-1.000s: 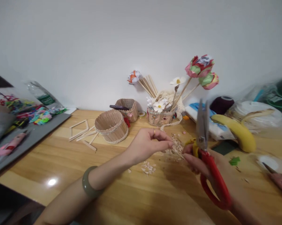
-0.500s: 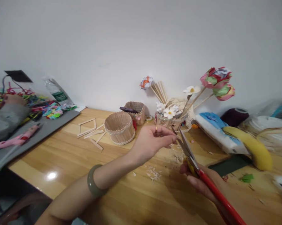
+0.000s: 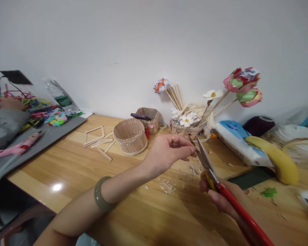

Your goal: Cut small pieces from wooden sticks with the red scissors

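Note:
Red-handled scissors [image 3: 209,167] with a yellow inner part are gripped in my right hand [image 3: 223,200], blades parted and pointing up and left. My left hand [image 3: 170,152], wearing a ring and a green bangle, is closed in a pinch right at the blade tips. What its fingertips hold is too small and hidden to make out. Below the hands, small pale wooden chips [image 3: 167,186] lie on the wooden table [image 3: 74,174]. More chips [image 3: 195,168] are scattered under the blades.
A round craft-stick basket [image 3: 130,138] stands left of my left hand, with another basket [image 3: 152,124] behind it. Loose craft sticks [image 3: 105,154] lie further left. Behind my hands are paper flowers [image 3: 242,82]; right, a tissue pack [image 3: 242,145] and banana [image 3: 279,162]. Another person's sleeve [image 3: 7,124] shows far left.
The view has shifted slightly. My hands and the scissors keep nearly the same pose, with the blades still parted at the left fingertips.

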The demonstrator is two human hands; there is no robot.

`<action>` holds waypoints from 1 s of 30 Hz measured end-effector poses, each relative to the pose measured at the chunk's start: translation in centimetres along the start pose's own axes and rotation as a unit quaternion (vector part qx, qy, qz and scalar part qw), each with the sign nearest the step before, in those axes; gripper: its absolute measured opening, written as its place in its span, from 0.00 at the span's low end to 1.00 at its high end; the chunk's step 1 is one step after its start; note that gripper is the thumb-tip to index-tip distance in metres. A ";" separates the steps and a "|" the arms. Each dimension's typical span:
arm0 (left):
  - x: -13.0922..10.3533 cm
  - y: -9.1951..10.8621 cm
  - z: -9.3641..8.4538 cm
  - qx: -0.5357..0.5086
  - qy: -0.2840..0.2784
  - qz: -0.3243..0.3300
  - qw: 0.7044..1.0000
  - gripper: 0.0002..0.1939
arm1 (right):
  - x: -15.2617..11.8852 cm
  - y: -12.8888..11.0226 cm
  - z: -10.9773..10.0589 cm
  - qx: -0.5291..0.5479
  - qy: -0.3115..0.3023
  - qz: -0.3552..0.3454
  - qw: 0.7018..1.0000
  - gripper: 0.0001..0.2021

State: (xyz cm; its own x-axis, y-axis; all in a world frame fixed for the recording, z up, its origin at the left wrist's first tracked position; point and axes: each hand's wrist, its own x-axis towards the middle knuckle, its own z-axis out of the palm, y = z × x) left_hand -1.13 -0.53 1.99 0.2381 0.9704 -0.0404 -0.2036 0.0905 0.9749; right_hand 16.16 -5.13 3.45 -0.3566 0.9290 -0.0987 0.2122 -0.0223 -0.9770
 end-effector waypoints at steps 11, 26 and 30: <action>0.0 0.3 -0.3 0.007 -0.030 0.013 0.999 0.03 | -0.1 0.6 0.0 -0.056 -0.022 0.027 0.998 0.20; -0.4 0.9 0.0 0.046 0.003 -0.001 0.999 0.04 | -0.1 2.1 -0.4 -0.064 -0.016 0.056 0.996 0.21; -0.5 0.9 0.0 0.063 0.005 -0.001 0.998 0.03 | 0.0 2.8 -0.4 -0.094 -0.020 0.073 0.993 0.19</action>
State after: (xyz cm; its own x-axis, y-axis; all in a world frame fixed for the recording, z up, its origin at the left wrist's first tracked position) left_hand -1.41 -0.92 2.88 0.2287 0.9725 -0.0437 -0.0812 0.0638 0.9947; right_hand 17.15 -5.08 0.78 -0.3443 0.9055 -0.2479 0.4296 -0.0829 -0.8992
